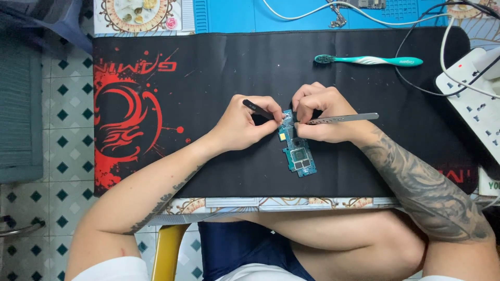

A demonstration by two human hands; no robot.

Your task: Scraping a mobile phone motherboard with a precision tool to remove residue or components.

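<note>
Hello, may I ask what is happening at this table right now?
A person sits at a black desk mat and works on a small blue circuit board that lies on it. The left hand holds black tweezers at the board's top end. The right hand holds silver tweezers, tip also at that end. A teal toothbrush lies farther back, and a white power strip sits at the right.

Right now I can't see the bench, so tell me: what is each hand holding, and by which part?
Left hand: black tweezers, near the tips. Right hand: silver tweezers, near the tips. Both meet the circuit board.
</note>
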